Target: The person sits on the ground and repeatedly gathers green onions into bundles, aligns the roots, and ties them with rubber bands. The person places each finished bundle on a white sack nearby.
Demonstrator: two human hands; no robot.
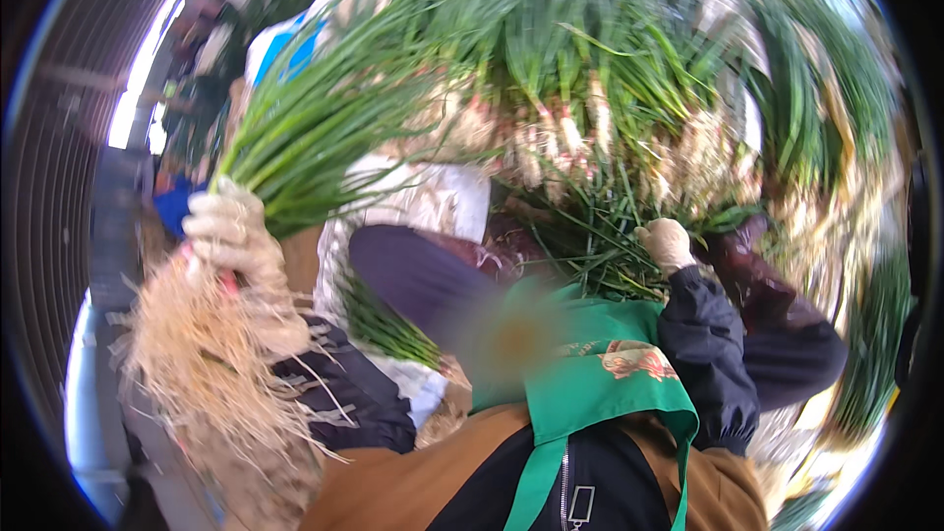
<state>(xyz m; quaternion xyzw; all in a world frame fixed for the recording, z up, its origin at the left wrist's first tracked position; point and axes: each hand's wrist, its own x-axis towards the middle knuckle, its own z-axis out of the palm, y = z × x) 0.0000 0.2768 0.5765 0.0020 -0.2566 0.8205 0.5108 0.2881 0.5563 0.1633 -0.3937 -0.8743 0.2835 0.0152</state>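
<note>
My left hand, in a cream work glove, is raised at the left and closed around a bunch of green onions. The bunch's green leaves fan up and to the right, while a thick mass of pale roots hangs below the fist. Between my legs, my right hand, gloved alike, is at the right edge of a heap of loose green onion leaves. Its fingers look curled, but whether anything is inside them is hidden.
A broad row of green onions lies ahead, roots towards me, with more onions along the right. White woven sacking is beside my left leg, near another onion bunch. A ribbed shutter-like wall borders the left.
</note>
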